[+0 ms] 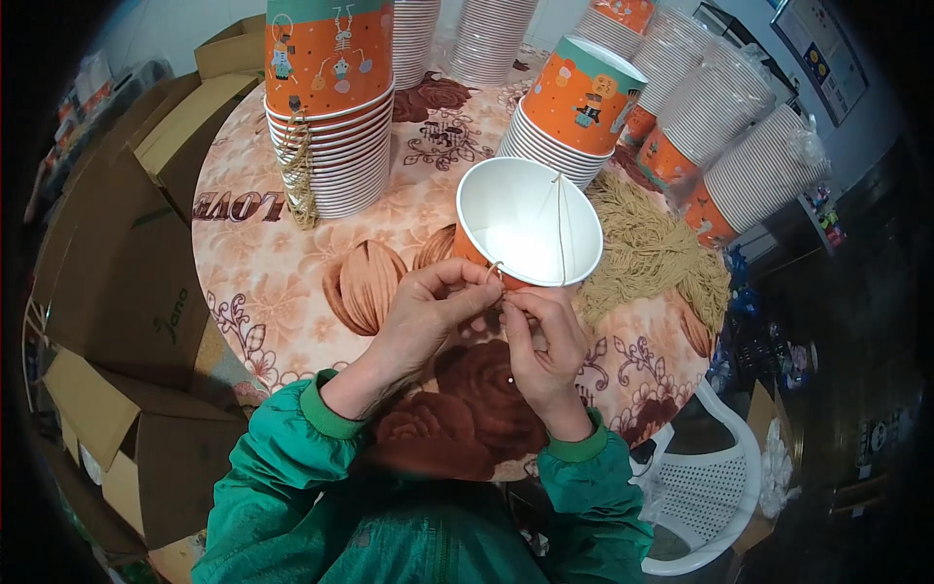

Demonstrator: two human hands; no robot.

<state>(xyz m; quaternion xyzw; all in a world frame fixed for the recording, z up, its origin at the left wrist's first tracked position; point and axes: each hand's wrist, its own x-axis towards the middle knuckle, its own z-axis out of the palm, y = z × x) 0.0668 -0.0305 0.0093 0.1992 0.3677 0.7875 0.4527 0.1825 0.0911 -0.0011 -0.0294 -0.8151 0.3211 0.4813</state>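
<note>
A paper bucket (501,209), white inside and orange outside, lies tilted on the table with its mouth toward me. A thin tan cord (560,229) runs across its opening from the far rim to the near rim. At the near rim, my left hand (428,310) pinches the cord's end, and a small loop of it sticks up above the fingertips. My right hand (547,341) meets it there, thumb and forefinger closed on the same cord. The exact spot between the fingers is partly hidden. To the right of the bucket spreads a heap of tan cords (657,248).
A tall stack of orange buckets (331,107), with cords hanging on it, stands at left. Behind the bucket is another stack (574,102). Plastic-wrapped stacks (754,170) line the far right. Cardboard boxes (185,457) flank the round table; a white chair (705,496) stands lower right.
</note>
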